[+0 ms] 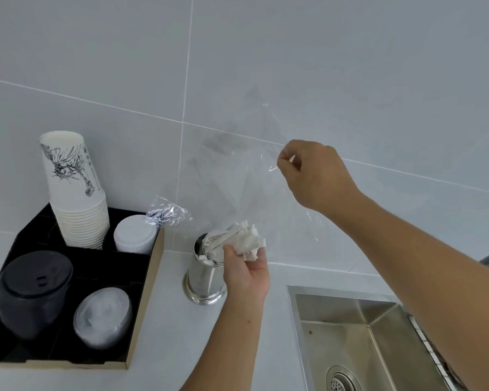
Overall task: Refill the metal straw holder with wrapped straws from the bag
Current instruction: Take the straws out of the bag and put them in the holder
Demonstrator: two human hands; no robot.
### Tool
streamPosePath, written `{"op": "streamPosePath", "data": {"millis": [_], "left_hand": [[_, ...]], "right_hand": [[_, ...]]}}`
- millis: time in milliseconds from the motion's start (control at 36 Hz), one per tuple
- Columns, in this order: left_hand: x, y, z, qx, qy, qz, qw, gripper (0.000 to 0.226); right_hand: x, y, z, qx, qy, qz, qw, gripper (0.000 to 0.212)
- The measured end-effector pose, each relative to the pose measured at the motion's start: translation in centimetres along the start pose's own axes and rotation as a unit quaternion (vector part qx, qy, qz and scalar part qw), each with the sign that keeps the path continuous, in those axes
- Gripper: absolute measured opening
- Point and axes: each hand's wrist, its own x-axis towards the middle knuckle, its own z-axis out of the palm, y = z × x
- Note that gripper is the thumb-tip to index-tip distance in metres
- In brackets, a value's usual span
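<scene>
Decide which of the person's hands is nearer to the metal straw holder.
Left. The left hand grips wrapped straws right at the metal straw holder mouth; the right hand pinches the clear bag higher, to the right.

A white counter [158, 371] meets a grey tiled wall [350, 52] with pale grout lines. On the left sits a black organiser tray [76, 259] with a cardboard-coloured edge, split into compartments. At its back stands a leaning stack of white paper cups [74, 190] – the top one bears a black line drawing. Beside that stack, a sleeve of white lids [134, 234] ends in crinkled clear wrap [168, 213]. In front are black lids [33, 289] and, just beside them, clear dome lids [103, 316]. At lower right, a steel sink [359, 342] is set into the counter – its drain [340, 380] shows at the bottom edge.
</scene>
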Motion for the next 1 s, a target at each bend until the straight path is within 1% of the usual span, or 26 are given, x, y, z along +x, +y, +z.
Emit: {"op": "streamPosePath", "data": {"millis": [56, 111, 194, 306, 361, 472, 528, 611, 750, 889, 1000], "left_hand": [[0.0, 0.0, -0.1, -0.002, -0.022, -0.011, 1.000, 0.030], [-0.3, 0.3, -0.2, 0.014, -0.031, -0.022, 0.999, 0.029], [-0.5, 0.6, -0.7, 0.038, -0.029, -0.038, 0.998, 0.041], [-0.6, 0.9, -1.0, 0.053, -0.023, -0.041, 0.998, 0.023], [-0.6, 1.1, -1.1, 0.052, -0.020, -0.040, 0.998, 0.018], [-0.7, 1.3, -1.3, 0.046, -0.028, -0.047, 0.997, 0.025], [-0.7, 1.2, -1.4, 0.048, -0.027, -0.051, 0.997, 0.024], [-0.8, 1.1, -1.6, 0.044, -0.026, -0.056, 0.997, 0.022], [-1.1, 1.1, -2.0, 0.056, -0.032, -0.057, 0.996, 0.030], [-1.3, 1.0, -2.0, 0.069, -0.046, -0.059, 0.995, 0.026], [-1.5, 1.1, -2.1, 0.079, -0.040, -0.051, 0.995, 0.017]], "right_hand": [[0.2, 0.0, 0.4, -0.008, 0.006, -0.019, 1.000, 0.015], [0.3, -0.2, 0.7, -0.015, -0.004, -0.034, 0.999, 0.015], [0.9, -0.6, 0.2, -0.014, -0.006, -0.054, 0.998, 0.016], [1.9, -1.3, -1.6, -0.015, -0.009, -0.084, 0.996, 0.017], [2.2, -1.4, -2.3, -0.019, -0.020, -0.084, 0.996, 0.017], [2.6, -1.4, -2.9, -0.020, -0.028, -0.086, 0.996, 0.018], [2.7, -1.4, -3.0, -0.014, -0.027, -0.089, 0.996, 0.017], [2.6, -1.4, -2.9, 0.001, -0.034, -0.090, 0.995, 0.016], [2.1, -1.2, -2.8, 0.035, -0.057, -0.084, 0.994, 0.015], [1.9, -0.6, -3.3, 0.071, -0.046, -0.072, 0.994, 0.016], [1.6, 0.0, -3.5, 0.080, -0.042, -0.070, 0.993, 0.016]]}}
